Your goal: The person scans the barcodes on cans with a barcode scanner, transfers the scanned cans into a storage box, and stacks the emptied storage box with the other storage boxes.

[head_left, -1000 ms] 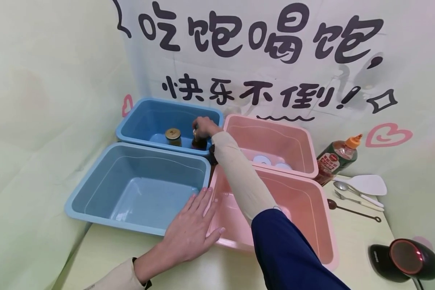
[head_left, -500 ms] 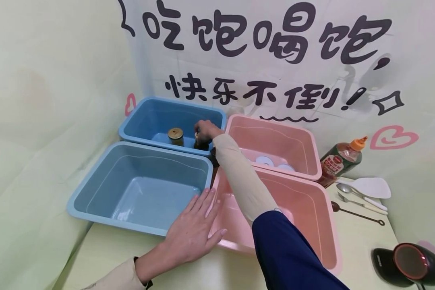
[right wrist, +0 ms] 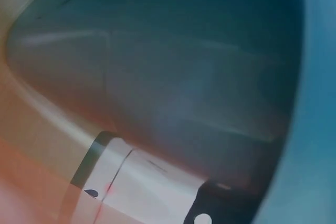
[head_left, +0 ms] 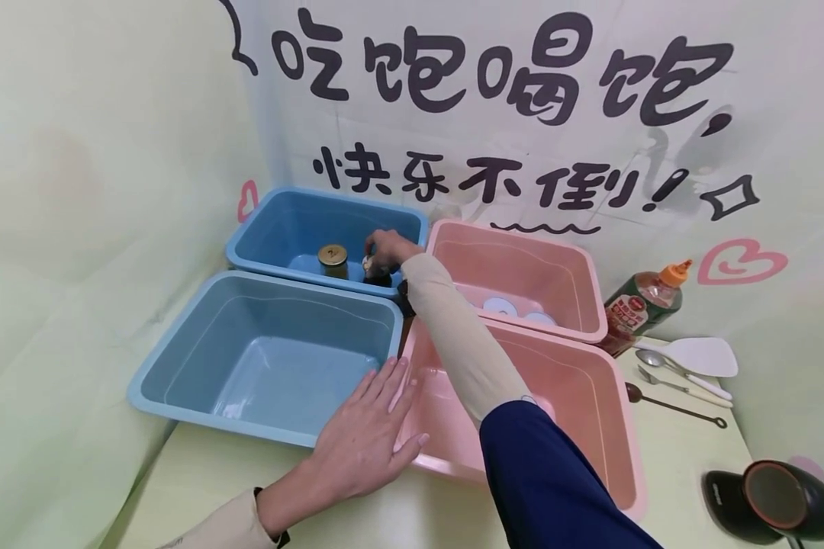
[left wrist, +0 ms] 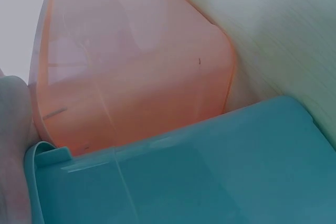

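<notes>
My right hand (head_left: 391,248) reaches down into the back blue basin (head_left: 268,232) and grips a small dark container with a light part (head_left: 378,277) near its right end. The right wrist view shows this cylindrical container (right wrist: 149,177) with a white and black label, close to the basin's wall. Its top is mostly hidden by the fingers. Left of it stands a gold-lidded jar (head_left: 333,261). My left hand (head_left: 360,438) lies flat, fingers straight, across the adjoining rims of the front blue basin (head_left: 281,381) and the front pink basin (head_left: 570,396).
White discs (head_left: 500,306) lie in the back pink basin (head_left: 522,263). To its right stands a sauce bottle (head_left: 642,305) with an orange cap. A white spatula (head_left: 703,356), spoon, fork and dark long-handled scoop lie on the table. A black appliance (head_left: 772,499) sits at front right.
The head view has shifted slightly. The container in my right hand has turned a little, showing more of its light part. My left hand stays on the rims.
</notes>
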A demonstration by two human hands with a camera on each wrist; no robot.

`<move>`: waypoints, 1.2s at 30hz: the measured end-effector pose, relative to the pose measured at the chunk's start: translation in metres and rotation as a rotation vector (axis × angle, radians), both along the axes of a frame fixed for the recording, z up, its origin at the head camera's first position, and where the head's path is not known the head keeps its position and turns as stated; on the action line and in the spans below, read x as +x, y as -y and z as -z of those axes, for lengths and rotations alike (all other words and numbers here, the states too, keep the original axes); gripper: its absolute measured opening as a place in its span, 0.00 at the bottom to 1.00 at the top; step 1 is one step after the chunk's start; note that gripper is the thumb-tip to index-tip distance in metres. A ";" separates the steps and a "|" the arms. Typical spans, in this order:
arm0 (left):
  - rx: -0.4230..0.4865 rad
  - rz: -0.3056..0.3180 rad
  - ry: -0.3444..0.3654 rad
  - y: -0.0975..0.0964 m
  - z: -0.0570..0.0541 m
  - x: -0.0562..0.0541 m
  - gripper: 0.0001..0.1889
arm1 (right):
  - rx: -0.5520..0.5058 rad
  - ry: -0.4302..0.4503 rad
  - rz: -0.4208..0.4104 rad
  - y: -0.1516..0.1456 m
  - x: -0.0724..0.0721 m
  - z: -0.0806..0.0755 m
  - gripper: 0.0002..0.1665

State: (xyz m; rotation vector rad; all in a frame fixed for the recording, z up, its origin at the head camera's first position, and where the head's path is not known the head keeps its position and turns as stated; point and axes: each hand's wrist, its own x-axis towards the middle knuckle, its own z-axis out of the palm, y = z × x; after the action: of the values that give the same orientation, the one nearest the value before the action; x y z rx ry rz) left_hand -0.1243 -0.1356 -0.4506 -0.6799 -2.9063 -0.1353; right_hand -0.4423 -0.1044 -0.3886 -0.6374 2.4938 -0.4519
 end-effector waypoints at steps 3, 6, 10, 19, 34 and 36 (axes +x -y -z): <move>-0.005 -0.002 0.010 0.000 0.001 0.000 0.39 | 0.018 0.012 -0.025 -0.001 -0.001 0.002 0.26; -0.008 -0.003 -0.002 0.000 0.001 0.000 0.39 | 0.024 -0.022 -0.057 -0.002 -0.003 0.000 0.31; -0.009 0.007 -0.019 -0.001 -0.001 0.001 0.39 | 0.001 -0.117 -0.090 -0.012 -0.002 -0.012 0.39; 0.009 0.016 0.006 -0.002 -0.003 0.003 0.38 | -0.043 -0.220 -0.120 -0.036 0.002 -0.041 0.46; -0.003 -0.014 0.045 -0.006 -0.003 0.004 0.40 | -0.322 -0.249 -0.111 -0.107 0.049 -0.095 0.45; 0.003 -0.016 0.044 -0.007 -0.003 0.004 0.41 | -0.351 -0.254 -0.129 -0.120 0.062 -0.103 0.46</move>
State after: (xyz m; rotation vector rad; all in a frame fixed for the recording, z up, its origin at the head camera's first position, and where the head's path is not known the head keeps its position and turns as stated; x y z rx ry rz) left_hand -0.1201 -0.1284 -0.4472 -0.6618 -2.9520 -0.1541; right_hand -0.3804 0.0151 -0.2859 -1.0435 2.6083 -0.8134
